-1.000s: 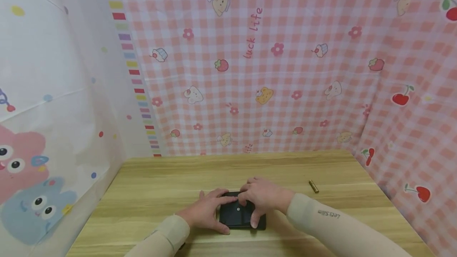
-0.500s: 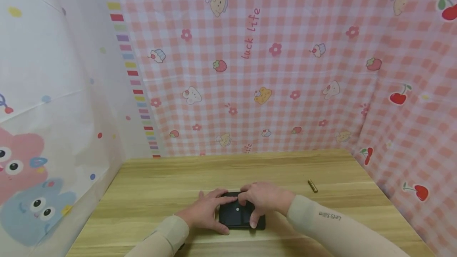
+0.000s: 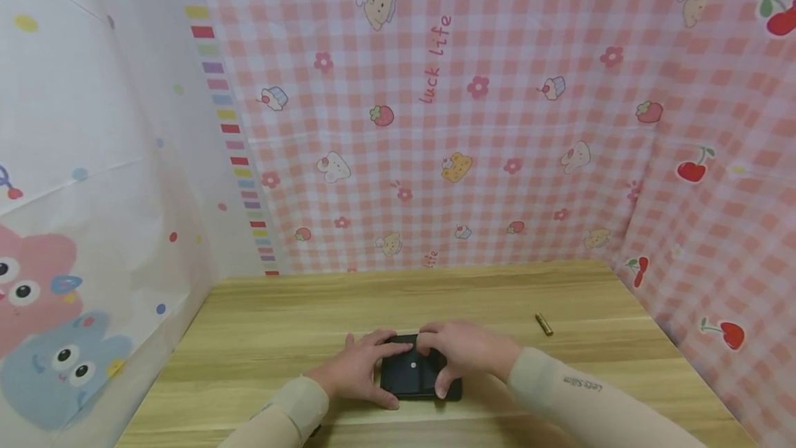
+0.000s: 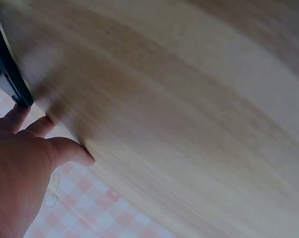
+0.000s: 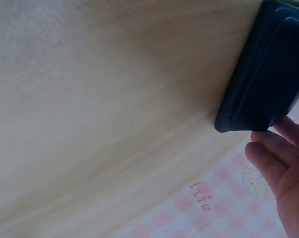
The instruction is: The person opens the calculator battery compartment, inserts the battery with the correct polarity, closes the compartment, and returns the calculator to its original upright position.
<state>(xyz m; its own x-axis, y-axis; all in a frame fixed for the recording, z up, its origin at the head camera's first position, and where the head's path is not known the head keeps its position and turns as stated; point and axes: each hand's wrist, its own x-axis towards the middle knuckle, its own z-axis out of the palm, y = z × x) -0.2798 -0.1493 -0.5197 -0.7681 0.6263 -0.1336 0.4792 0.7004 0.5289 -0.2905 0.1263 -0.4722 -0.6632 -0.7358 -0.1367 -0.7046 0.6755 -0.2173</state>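
Observation:
A flat black rectangular case [image 3: 401,377] with a small pale round dot on its face lies on the wooden table. My left hand [image 3: 367,367] grips its left end, thumb at the near edge and fingers across the far edge. At the right end my right hand [image 3: 463,355] holds it, thumb at the near edge and fingers bent over the top. In the right wrist view, the fingertips of the right hand [image 5: 283,148] meet the end of the case [image 5: 266,74]. Only a corner of the case [image 4: 11,64] shows in the left wrist view.
A gold cylindrical battery [image 3: 544,324] lies on the table [image 3: 311,303], right of and beyond my right hand. A small dark thing [image 3: 316,429] peeks out by the left sleeve. A pink checked cloth [image 3: 460,123] hangs behind the table.
My right hand has lowered slightly and shifted a little to the right, its index finger bending at the far edge. The left hand keeps its hold, and the case stays in place.

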